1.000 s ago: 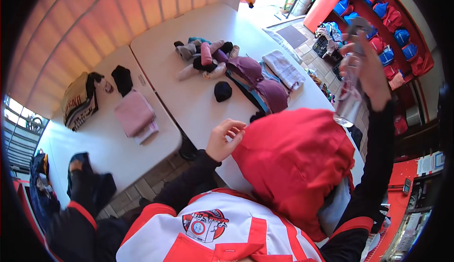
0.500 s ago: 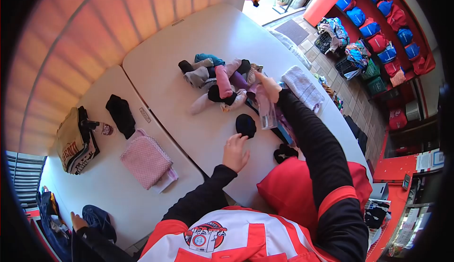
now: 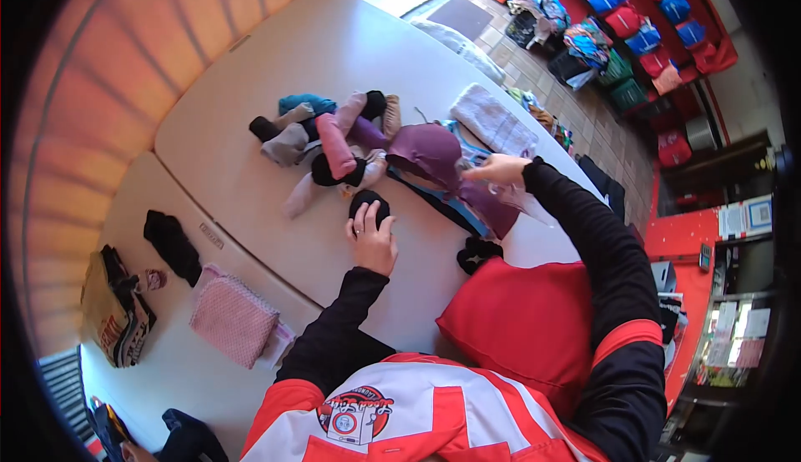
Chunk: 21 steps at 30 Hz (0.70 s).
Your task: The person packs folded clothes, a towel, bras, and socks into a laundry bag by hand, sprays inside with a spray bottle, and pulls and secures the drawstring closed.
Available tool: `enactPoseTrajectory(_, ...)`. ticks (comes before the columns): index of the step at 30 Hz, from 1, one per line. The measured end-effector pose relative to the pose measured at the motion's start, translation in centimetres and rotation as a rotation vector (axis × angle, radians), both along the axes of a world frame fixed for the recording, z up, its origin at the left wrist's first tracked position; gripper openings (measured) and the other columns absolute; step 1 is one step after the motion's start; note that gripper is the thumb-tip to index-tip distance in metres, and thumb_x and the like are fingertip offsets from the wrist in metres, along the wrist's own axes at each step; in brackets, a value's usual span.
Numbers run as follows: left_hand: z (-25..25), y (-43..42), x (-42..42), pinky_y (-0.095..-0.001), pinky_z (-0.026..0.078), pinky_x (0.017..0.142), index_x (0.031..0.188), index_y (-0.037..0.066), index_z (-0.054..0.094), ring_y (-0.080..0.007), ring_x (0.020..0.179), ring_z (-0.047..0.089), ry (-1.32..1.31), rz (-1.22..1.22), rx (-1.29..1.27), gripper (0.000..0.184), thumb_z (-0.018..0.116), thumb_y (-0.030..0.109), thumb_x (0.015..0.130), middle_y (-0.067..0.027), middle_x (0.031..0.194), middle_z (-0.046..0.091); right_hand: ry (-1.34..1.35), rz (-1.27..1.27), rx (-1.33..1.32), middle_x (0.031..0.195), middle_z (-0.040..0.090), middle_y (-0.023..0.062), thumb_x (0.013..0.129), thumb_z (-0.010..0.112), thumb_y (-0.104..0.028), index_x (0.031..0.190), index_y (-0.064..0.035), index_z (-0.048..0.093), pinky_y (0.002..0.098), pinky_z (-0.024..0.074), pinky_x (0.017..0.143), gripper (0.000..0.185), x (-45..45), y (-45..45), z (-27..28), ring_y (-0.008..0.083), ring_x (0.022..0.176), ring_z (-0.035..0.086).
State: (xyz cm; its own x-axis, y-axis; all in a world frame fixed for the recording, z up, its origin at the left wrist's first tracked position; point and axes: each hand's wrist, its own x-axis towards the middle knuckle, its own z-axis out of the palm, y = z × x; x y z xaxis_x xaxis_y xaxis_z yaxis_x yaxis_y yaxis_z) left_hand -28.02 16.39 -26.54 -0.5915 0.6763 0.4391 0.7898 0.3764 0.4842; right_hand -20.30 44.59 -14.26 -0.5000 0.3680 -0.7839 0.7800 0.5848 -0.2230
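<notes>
My left hand [image 3: 373,243] has its fingers over a rolled black sock [image 3: 370,205] on the white table. My right hand [image 3: 499,172] is closed at the right side of a purple bra [image 3: 424,150], pinching a thin see-through piece [image 3: 534,206] that I cannot identify. Under the bra lie blue and black fabrics, partly hidden. Left of it is a heap of rolled socks [image 3: 335,147] in pink, grey, teal and black. A black scrunchie-like item [image 3: 479,253] sits below the bra, against a red fabric bundle [image 3: 517,316] close to my body.
A folded pale towel [image 3: 494,122] lies at the table's right edge. On the left are a folded pink textured cloth [image 3: 234,316], a black garment [image 3: 172,245] and folded clothes [image 3: 117,308]. Another person's hand [image 3: 136,452] shows at lower left. Bagged bundles [image 3: 642,38] fill red shelves.
The view has shifted, moving the table leftward in frame. My right hand has come back from the heap toward the right, and the purple bra now lies spread in view. My left fingers now cover the black sock.
</notes>
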Motion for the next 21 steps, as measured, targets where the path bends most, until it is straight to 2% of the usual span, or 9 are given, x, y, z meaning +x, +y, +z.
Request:
enactPoseTrajectory(6, 3.4, 8.2, 1.4, -0.0379, 0.039, 0.085, 0.09, 0.005, 0.057, -0.0317, 0.097, 0.05, -0.36, -0.32, 0.468, 0.022, 0.061, 0.003, 0.068, -0.0128, 0.103, 0.053, 0.172, -0.277, 0.021, 0.089, 0.061, 0.0077, 0.074, 0.055, -0.059, 0.096, -0.002, 0.064, 0.0307, 0.0453, 0.07, 0.062, 9.5, 6.2, -2.0, 0.0184, 0.076, 0.057)
enactPoseTrajectory(7, 3.6, 11.1, 0.8, -0.0376, 0.04, 0.084, 0.089, 0.004, 0.056, -0.0322, 0.095, 0.051, -0.457, -0.338, 0.531, 0.02, 0.061, 0.004, 0.069, -0.0136, 0.101, 0.053, 0.216, -0.49, 0.063, 0.082, 0.06, 0.0087, 0.073, 0.054, -0.06, 0.093, -0.001, 0.064, 0.0303, 0.0444, 0.065, 0.064, 10.2, 6.7, -1.5, 0.0189, 0.07, 0.056)
enactPoseTrajectory(10, 4.4, 20.1, -2.2, -0.037, 0.043, 0.079, 0.095, 0.001, 0.055, -0.0323, 0.09, 0.054, -0.459, -0.271, 0.336, 0.025, 0.061, 0.015, 0.075, -0.018, 0.094, 0.056, 0.318, -0.814, 0.131, 0.084, 0.058, 0.0121, 0.073, 0.053, -0.061, 0.103, -0.0007, 0.061, 0.0345, 0.0443, 0.065, 0.068, 11.1, 6.9, -0.1, 0.0221, 0.073, 0.055)
enactPoseTrajectory(13, 0.5, 30.1, -4.5, -0.0387, 0.042, 0.084, 0.102, 0.003, 0.053, -0.0323, 0.097, 0.052, -0.519, -0.179, 0.202, 0.039, 0.064, 0.026, 0.073, -0.0165, 0.1, 0.056, 0.628, -1.11, 0.061, 0.116, 0.047, 0.0097, 0.076, 0.052, -0.059, 0.125, -0.0071, 0.044, 0.0402, 0.0402, 0.072, 0.072, 12.7, 8.8, -2.8, 0.02, 0.092, 0.047)
enactPoseTrajectory(14, 0.5, 32.0, -4.6, -0.0388, 0.041, 0.086, 0.106, 0.004, 0.052, -0.0318, 0.101, 0.051, -0.479, -0.154, 0.065, 0.044, 0.064, 0.03, 0.073, -0.0157, 0.105, 0.055, 0.643, -1.174, -0.004, 0.124, 0.042, 0.0056, 0.077, 0.051, -0.057, 0.126, -0.0131, 0.044, 0.0409, 0.0382, 0.071, 0.066, 13.0, 9.7, -4.0, 0.02, 0.088, 0.045)
enactPoseTrajectory(18, -1.0, 36.6, -4.0, -0.0418, 0.04, 0.089, 0.117, 0.006, 0.044, -0.0304, 0.107, 0.049, -0.438, -0.111, -0.25, 0.061, 0.067, 0.039, 0.071, -0.0144, 0.113, 0.053, 0.761, -1.318, -0.275, 0.104, 0.051, 0.0032, 0.078, 0.053, -0.054, 0.122, -0.015, 0.05, 0.0344, 0.0355, 0.063, 0.059, 12.9, 10.1, -5.8, 0.0187, 0.081, 0.042)
enactPoseTrajectory(19, -1.1, 37.2, -3.9, -0.0429, 0.04, 0.089, 0.121, 0.007, 0.04, -0.0298, 0.109, 0.049, -0.436, -0.073, -0.351, 0.068, 0.068, 0.041, 0.07, -0.0141, 0.115, 0.052, 0.899, -1.387, -0.15, 0.08, 0.052, 0.0014, 0.077, 0.055, -0.053, 0.107, -0.0103, 0.057, 0.0293, 0.0312, 0.05, 0.052, 11.8, 9.0, -5.3, 0.0138, 0.066, 0.042)
enactPoseTrajectory(20, -1.2, 37.8, -3.7, -0.0429, 0.04, 0.089, 0.121, 0.007, 0.04, -0.0298, 0.109, 0.049, -0.424, -0.086, -0.358, 0.068, 0.068, 0.041, 0.07, -0.0141, 0.115, 0.052, 0.908, -1.403, -0.153, 0.08, 0.052, 0.0014, 0.077, 0.055, -0.053, 0.107, -0.0103, 0.057, 0.0293, 0.0312, 0.05, 0.052, 11.9, 9.6, -5.7, 0.0138, 0.066, 0.042)
enactPoseTrajectory(21, -1.4, 38.4, -3.6, -0.0434, 0.04, 0.089, 0.123, 0.008, 0.037, -0.0292, 0.109, 0.049, -0.423, -0.057, -0.424, 0.072, 0.068, 0.042, 0.069, -0.0138, 0.116, 0.051, 0.851, -1.414, -0.227, 0.079, 0.053, 0.0024, 0.078, 0.053, -0.055, 0.106, -0.0124, 0.053, 0.034, 0.0391, 0.056, 0.051, 12.0, 10.3, -6.1, 0.0165, 0.065, 0.048)
